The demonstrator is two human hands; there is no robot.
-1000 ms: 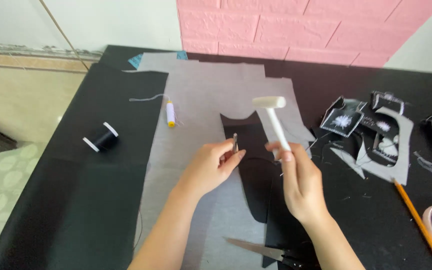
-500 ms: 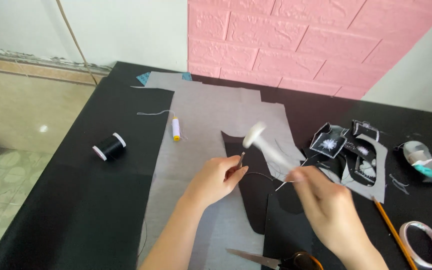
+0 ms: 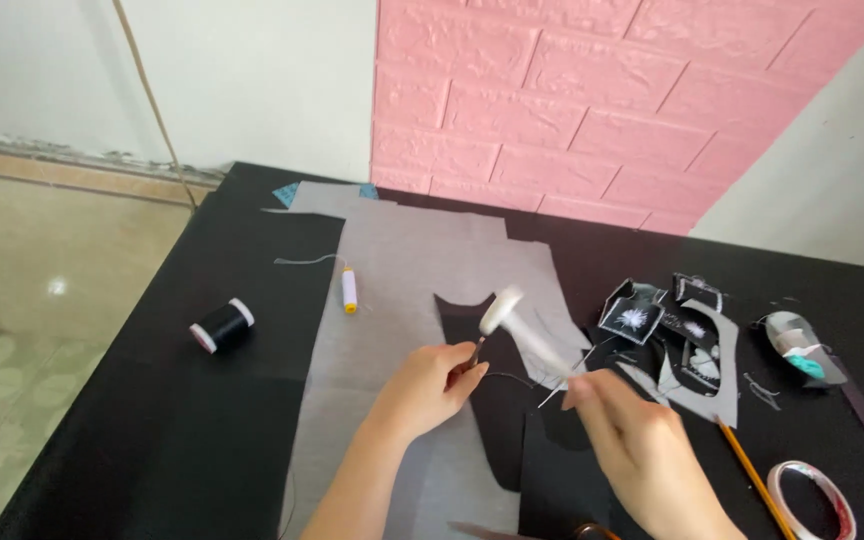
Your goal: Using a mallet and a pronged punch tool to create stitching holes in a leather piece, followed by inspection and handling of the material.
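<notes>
Hands at work over grey and black fabric on a black table (image 3: 102, 440).

Two hands, two thread spools, one tape roll, one pencil are in view. The left hand (image 3: 427, 385) rests on the grey fabric (image 3: 402, 270), its fingers pressed together around a thin metal tool whose tip stands up between them. The right hand (image 3: 627, 440) pinches the handle of a small white mallet (image 3: 517, 325), tilted above the black fabric piece (image 3: 497, 400), its head blurred. A thin dark thread loops between the two hands. The black spool (image 3: 222, 325) lies well to the left; the small white spool (image 3: 349, 290) lies on the grey cloth's left edge. Printed cut-outs (image 3: 672, 340) lie to the right, with the pencil (image 3: 752, 480) and tape roll (image 3: 812, 498) nearby. Scissor handles at the bottom edge are cut off, and the tool's shape is hard to make out.
</notes>
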